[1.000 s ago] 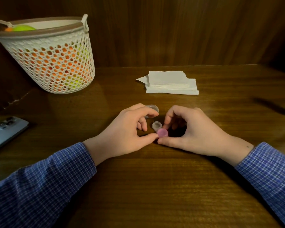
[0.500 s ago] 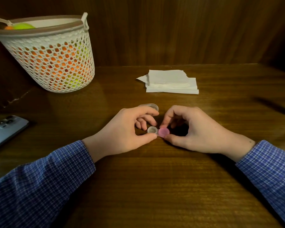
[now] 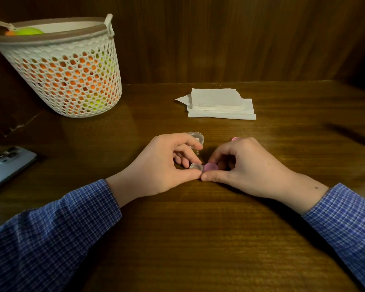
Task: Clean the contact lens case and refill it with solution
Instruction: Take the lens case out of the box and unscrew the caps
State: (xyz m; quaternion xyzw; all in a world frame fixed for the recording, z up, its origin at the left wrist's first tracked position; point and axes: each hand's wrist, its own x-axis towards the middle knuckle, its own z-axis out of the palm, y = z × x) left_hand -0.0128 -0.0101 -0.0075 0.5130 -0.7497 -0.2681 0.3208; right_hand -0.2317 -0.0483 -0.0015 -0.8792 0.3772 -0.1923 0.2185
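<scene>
Since half a second ago, both hands have drawn a little closer together, so that the two thumb tips now touch in front of the contact lens case (image 3: 203, 166), and a small pink thing (image 3: 235, 139), maybe a cap, now shows behind the knuckles of the right hand. The left hand (image 3: 164, 165) has its fingers curled and pinches the clear well (image 3: 195, 166) of the case between thumb and fingers. The right hand (image 3: 247, 167) is also curled and holds the pink well (image 3: 210, 166) in the same way. The case sits low over the table (image 3: 198, 239), near the middle, but I cannot tell if it touches the wood. Behind the left fingers there is a clear round lid (image 3: 197, 137), partly hidden. I judge that the task is at an early step: the case seems to be opened, at least on one side, but I see no solution bottle in the picture, and I cannot tell if the wells are wet or dry. The folded tissues (image 3: 219, 104) lie well apart at the back and look unused, so the wiping and the refilling are probably not yet done. A basket (image 3: 61, 81) with colored balls stands at the back left, and a phone (image 3: 9, 163) lies at the left edge.
</scene>
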